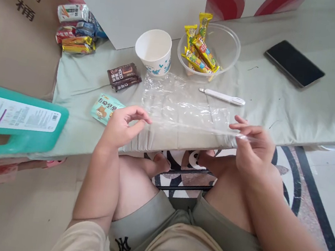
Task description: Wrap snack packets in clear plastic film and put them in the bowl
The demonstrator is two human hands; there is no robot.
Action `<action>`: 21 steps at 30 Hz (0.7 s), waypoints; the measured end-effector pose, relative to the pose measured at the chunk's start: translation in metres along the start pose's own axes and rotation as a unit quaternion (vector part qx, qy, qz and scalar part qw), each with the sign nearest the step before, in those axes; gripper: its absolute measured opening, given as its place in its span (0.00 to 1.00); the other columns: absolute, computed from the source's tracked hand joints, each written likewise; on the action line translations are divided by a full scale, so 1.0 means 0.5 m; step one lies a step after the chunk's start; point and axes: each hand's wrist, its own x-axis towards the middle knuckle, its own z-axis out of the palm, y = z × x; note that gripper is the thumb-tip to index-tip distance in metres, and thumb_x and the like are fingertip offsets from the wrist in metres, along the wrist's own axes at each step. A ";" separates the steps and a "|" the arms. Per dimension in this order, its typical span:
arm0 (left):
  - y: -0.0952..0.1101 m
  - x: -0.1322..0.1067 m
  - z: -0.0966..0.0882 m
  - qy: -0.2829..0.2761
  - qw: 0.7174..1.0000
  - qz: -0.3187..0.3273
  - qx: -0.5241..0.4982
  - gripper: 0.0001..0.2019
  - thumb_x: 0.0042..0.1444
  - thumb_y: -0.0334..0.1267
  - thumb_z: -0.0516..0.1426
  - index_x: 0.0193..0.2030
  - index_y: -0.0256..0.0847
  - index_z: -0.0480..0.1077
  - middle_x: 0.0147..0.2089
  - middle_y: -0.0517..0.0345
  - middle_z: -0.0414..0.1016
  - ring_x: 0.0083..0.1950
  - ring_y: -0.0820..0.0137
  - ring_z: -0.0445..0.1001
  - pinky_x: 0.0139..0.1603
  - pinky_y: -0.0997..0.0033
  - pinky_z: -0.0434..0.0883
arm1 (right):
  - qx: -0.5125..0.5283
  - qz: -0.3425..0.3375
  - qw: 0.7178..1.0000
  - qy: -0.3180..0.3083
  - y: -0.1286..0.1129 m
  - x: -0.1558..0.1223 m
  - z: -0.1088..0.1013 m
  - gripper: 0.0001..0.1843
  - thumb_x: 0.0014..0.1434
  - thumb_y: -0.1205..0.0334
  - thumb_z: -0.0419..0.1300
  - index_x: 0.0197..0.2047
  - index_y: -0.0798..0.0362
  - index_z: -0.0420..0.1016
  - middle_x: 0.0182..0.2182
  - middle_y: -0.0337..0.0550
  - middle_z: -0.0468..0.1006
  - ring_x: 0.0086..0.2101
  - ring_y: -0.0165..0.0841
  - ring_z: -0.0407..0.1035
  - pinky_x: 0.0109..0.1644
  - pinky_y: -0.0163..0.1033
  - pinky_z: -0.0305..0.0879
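Note:
A sheet of clear plastic wrap (pixel 183 105) lies crinkled on the pale green table cover (pixel 271 98), its near edge pulled taut over the table's front edge. My left hand (pixel 122 125) pinches the wrap's left corner between thumb and fingers. My right hand (pixel 254 144) pinches the right corner. Just beyond the wrap stand a white paper cup (pixel 153 51) and a clear plastic bowl (pixel 229 40) holding several yellow snack sticks (pixel 198 49). A white pen-shaped tool (pixel 221 96) lies by the wrap's far right side.
A teal snack packet (pixel 105 108) and brown cocoa packets (pixel 123 76) lie left of the wrap. More snack packs (pixel 75 29) are piled at the back left. A black phone (pixel 294 63) lies at the right. A teal container (pixel 15 120) juts in from the left.

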 end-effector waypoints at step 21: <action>-0.075 0.059 0.053 0.062 0.985 0.071 -0.146 0.13 0.58 0.47 0.64 0.29 0.42 0.76 0.29 0.55 0.81 0.44 0.62 0.84 0.55 0.59 0.77 | 0.123 0.235 0.964 0.026 0.019 0.041 0.003 0.21 0.53 0.44 0.70 0.43 0.48 0.74 0.28 0.36 0.77 0.23 0.28 0.68 0.26 0.35 0.65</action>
